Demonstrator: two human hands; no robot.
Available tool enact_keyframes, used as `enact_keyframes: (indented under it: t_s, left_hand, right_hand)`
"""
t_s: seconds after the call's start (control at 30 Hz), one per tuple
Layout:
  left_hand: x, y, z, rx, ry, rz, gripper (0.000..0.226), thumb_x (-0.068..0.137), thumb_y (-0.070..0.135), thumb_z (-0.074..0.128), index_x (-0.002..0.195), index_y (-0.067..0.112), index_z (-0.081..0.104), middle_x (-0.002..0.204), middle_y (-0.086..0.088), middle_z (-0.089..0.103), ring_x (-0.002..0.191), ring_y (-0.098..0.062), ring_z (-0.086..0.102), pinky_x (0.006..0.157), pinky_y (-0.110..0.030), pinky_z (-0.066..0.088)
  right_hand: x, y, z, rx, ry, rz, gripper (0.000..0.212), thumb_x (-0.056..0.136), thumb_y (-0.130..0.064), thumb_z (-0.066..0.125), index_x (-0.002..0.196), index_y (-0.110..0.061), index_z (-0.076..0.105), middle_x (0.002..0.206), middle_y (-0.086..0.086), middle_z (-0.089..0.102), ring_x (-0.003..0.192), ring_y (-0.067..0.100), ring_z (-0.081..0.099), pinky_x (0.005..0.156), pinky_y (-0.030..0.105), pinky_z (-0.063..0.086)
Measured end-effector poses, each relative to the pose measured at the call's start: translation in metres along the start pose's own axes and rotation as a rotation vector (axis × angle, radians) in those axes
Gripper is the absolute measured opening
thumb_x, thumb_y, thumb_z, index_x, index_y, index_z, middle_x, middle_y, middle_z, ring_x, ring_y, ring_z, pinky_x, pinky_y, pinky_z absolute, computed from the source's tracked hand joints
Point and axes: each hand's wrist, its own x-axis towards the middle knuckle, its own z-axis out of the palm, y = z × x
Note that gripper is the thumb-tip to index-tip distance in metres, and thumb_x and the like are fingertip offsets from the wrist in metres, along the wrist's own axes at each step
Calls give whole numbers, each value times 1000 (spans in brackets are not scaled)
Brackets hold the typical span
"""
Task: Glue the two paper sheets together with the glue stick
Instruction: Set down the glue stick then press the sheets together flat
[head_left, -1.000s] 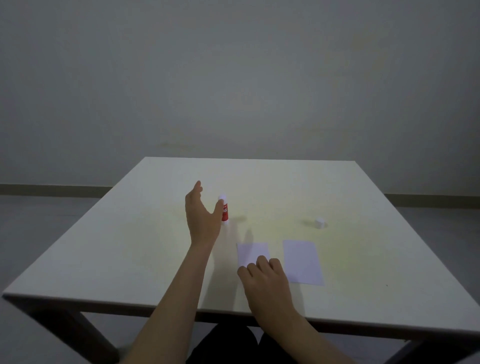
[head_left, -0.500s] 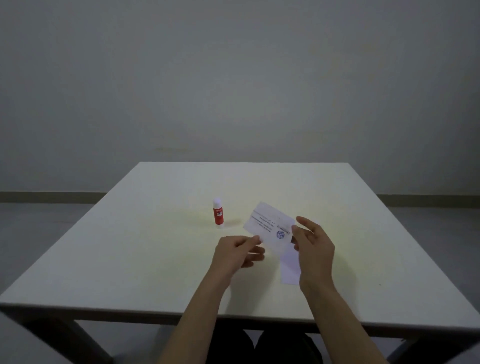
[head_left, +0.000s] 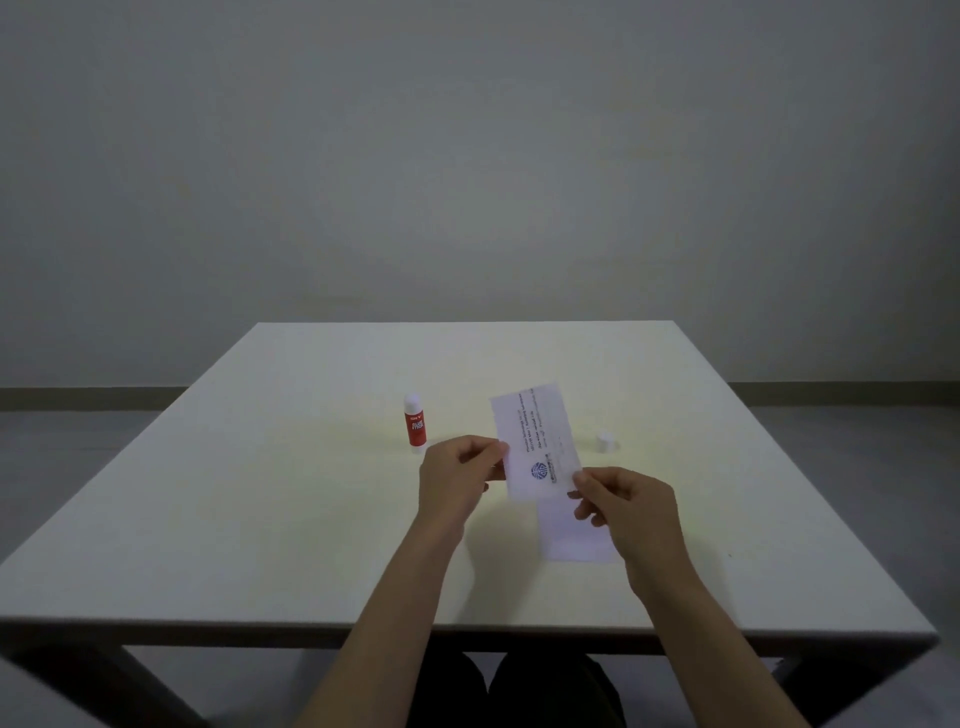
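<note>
- Printed sheet (head_left: 535, 441) now raised off desk (head_left: 260, 493), turned more upright since half a second ago; pinched by left hand (head_left: 457, 478) and right hand (head_left: 628, 504) fingers.
- Second sheet (head_left: 571, 535) lies flat beneath it.
- Glue stick (head_left: 415, 426) stands left of sheet, released; pressing likely next.

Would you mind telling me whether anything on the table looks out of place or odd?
Only slightly: the glue stick stands upright with its white tip exposed, while its cap sits apart, beyond the printed sheet both hands hold. Nothing looks spilled or damaged.

Left hand (head_left: 457, 475) and right hand (head_left: 626, 501) raised, both pinching.
</note>
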Motion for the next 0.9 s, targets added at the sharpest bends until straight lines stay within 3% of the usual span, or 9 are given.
enact_keyframes:
  t_s: [0.17, 0.33, 0.47, 0.63, 0.8, 0.9]
  left_hand:
    - [1, -5, 12, 78, -36, 28, 20, 81, 14, 66, 64, 22, 70, 63, 15, 73, 58, -1, 70, 51, -8, 44]
    - [4, -6, 24, 168, -110, 34, 18, 78, 13, 68, 63, 20, 73, 63, 11, 74, 61, -11, 73, 74, -24, 55]
    - [5, -15, 28, 298, -133, 18, 14, 76, 13, 70, 63, 14, 73, 67, 1, 76, 59, -11, 73, 73, -25, 56]
    - [2, -34, 30, 498, -145, 46, 9, 76, 15, 70, 69, 11, 75, 74, -5, 77, 58, -10, 71, 72, -28, 58]
    - [4, -37, 32, 536, -131, 53, 9, 75, 17, 71, 70, 11, 75, 72, -5, 77, 63, -12, 72, 72, -27, 57]
    - [4, -39, 33, 548, -130, 60, 9, 75, 17, 71, 68, 12, 74, 72, -5, 77, 57, -7, 70, 64, -21, 53]
  right_hand:
    - [5, 9, -23, -140, -144, 102, 18, 76, -16, 74, 63, -6, 68, 52, 2, 65, 44, 12, 57, 43, 21, 42]
    - [33, 3, -40, -123, -164, 152, 12, 81, -10, 68, 73, -2, 71, 62, 8, 64, 46, 14, 54, 45, 24, 37]
    - [43, 13, -42, -252, -170, 196, 14, 77, -4, 69, 70, 8, 67, 52, 7, 60, 39, 12, 50, 40, 22, 36]
    - [33, 34, -40, -345, -174, 232, 22, 75, -5, 71, 54, -2, 65, 46, 11, 60, 34, 17, 44, 36, 21, 32]
    - [34, 38, -36, -387, -162, 212, 20, 74, -2, 69, 55, 0, 64, 44, 11, 59, 30, 15, 44, 36, 20, 37]
    - [35, 38, -36, -406, -163, 201, 17, 75, -1, 68, 58, 2, 65, 43, 9, 59, 30, 15, 45, 35, 20, 38]
